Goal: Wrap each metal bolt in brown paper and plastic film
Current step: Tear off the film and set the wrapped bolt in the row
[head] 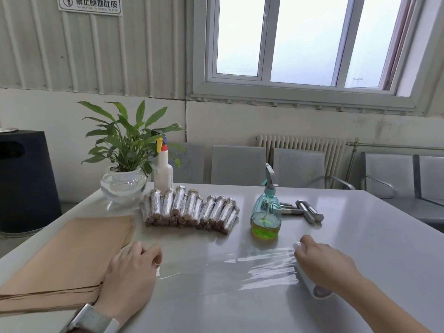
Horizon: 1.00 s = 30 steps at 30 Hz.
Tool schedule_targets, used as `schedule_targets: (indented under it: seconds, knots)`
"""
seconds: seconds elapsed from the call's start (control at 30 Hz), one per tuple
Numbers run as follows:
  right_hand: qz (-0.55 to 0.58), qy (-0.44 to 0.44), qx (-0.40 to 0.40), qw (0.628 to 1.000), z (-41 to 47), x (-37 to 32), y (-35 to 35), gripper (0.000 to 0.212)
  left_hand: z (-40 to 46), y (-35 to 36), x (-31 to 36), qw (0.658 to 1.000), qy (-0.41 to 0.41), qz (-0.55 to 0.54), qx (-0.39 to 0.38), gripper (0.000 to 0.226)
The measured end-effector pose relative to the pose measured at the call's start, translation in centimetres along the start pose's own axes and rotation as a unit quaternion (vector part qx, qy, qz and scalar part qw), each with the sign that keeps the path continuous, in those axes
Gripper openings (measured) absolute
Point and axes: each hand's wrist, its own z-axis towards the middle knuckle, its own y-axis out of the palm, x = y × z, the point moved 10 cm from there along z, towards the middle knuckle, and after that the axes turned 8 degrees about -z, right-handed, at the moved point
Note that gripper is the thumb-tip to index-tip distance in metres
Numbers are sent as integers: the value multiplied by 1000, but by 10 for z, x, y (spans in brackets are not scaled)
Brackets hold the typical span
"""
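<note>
Currently both hands work a sheet of plastic film [252,267] stretched flat across the near part of the table [360,236]. Left hand [131,272] pinches the film's free edge, fingers curled, beside the stack of brown paper [72,255]. Right hand [324,263] grips the film roll [310,282], fingers wrapped over it. Wrapped bolts [189,210] lie piled mid-table; bare metal bolts [302,210] lie behind the green spray bottle [266,212] — well apart from both hands. Potted plant [125,150] and white bottle [163,171] stand at the far left.
</note>
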Motion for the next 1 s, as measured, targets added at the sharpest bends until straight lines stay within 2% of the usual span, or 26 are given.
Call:
schedule_targets:
  seconds: [0.07,0.2,0.33,0.57,0.83,1.0]
  knots:
    - [69,13,-9,997,4,6,2,8,-1,-1,0,1000,0,-5,2,14]
    - [50,-5,5,999,8,8,1,16,-2,0,-2,1000,-6,-10,-8,10]
    - [111,27,1,993,8,18,4,22,-3,1,-2,1000,0,-10,-6,7]
    - [115,52,18,992,7,30,3,31,-3,2,-2,1000,7,-17,2,8]
    - [94,32,36,994,-2,22,-5,37,-3,-1,-2,1000,3,-29,-1,18]
    - [76,41,3,996,-3,19,-3,42,-3,-1,-5,999,-5,-43,-8,21]
